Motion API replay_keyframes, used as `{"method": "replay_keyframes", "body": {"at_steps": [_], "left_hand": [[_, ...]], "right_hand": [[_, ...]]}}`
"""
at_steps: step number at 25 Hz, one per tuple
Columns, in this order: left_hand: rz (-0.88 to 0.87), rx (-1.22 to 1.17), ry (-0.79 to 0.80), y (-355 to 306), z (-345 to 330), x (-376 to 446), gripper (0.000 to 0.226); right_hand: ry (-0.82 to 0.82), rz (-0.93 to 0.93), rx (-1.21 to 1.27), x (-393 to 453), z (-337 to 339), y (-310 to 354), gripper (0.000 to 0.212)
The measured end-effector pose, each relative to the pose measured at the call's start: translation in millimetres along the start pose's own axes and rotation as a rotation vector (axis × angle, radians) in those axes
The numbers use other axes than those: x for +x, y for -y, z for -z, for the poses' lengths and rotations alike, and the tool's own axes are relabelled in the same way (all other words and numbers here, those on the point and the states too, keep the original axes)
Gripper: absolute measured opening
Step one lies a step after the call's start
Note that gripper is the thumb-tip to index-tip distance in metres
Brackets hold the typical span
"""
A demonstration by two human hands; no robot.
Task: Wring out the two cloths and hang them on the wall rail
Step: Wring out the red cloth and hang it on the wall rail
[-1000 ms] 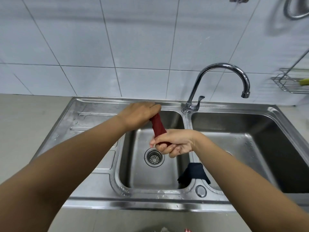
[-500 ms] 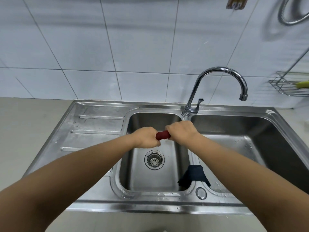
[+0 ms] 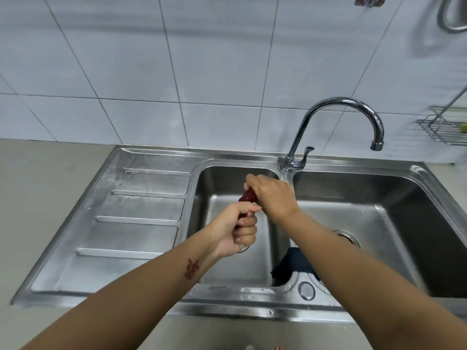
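Observation:
A red cloth (image 3: 248, 197), twisted into a tight roll, is held over the left sink bowl (image 3: 225, 183). My left hand (image 3: 238, 229) grips its near lower end and my right hand (image 3: 273, 195) grips its far upper end. Only a short stretch of red shows between the fists. A dark blue cloth (image 3: 286, 266) hangs over the divider between the two bowls, partly hidden behind my right forearm. No wall rail is clearly in view.
A curved chrome tap (image 3: 336, 117) stands behind the divider, its spout over the right bowl (image 3: 409, 198). The ribbed drainboard (image 3: 136, 218) lies left. A wire rack (image 3: 444, 130) hangs on the tiled wall at right. A metal hose loop (image 3: 452, 18) hangs top right.
The hands have twisted the red cloth: it went from level between the fists to slanted, left hand now lower and nearer, right hand higher and farther. The view has shifted.

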State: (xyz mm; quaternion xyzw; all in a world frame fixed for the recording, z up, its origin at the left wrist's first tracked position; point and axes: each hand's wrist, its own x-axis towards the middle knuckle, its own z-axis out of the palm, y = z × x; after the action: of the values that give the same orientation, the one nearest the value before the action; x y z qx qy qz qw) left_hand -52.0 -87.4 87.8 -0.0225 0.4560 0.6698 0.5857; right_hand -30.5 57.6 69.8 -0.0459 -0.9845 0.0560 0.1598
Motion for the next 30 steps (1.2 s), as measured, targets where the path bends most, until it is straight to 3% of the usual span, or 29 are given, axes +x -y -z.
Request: {"method": "replay_keyframes", "body": {"at_steps": [3,5,8,12,14,16,19,22,26,30], "left_hand": [[-0.025,-0.097,0.050,0,-7,-4,0.035],[-0.030,-0.127,0.077,2,-10,-4,0.034],[-0.040,0.042,-0.004,2,-3,7,0.032],[-0.192,0.999,-0.219,-25,24,23,0.017],[-0.314,1.504,-0.342,-45,37,28,0.019],[-0.457,1.785,-0.449,-59,45,29,0.023],[-0.706,1.935,-0.408,-69,54,27,0.020],[-0.888,2.033,-0.332,-77,53,19,0.019],[-1.042,2.113,-0.305,-87,38,12,0.020],[-1.136,2.231,-0.246,-98,35,11,0.021]], "right_hand": [[-0.112,-0.059,0.044,-3,-2,3,0.020],[-0.163,-0.082,0.055,-5,-2,6,0.017],[-0.032,-0.140,0.017,-8,-2,3,0.013],[0.316,-0.320,0.100,-2,-2,-13,0.011],[0.466,-0.348,0.277,3,-2,-15,0.016],[0.691,-0.421,0.601,6,7,-11,0.036],[1.006,-0.584,1.051,6,31,-9,0.048],[0.993,-0.565,1.269,2,34,-16,0.031],[0.967,-0.670,1.762,-8,29,-2,0.006],[1.119,-0.612,1.587,-10,32,12,0.008]]}}
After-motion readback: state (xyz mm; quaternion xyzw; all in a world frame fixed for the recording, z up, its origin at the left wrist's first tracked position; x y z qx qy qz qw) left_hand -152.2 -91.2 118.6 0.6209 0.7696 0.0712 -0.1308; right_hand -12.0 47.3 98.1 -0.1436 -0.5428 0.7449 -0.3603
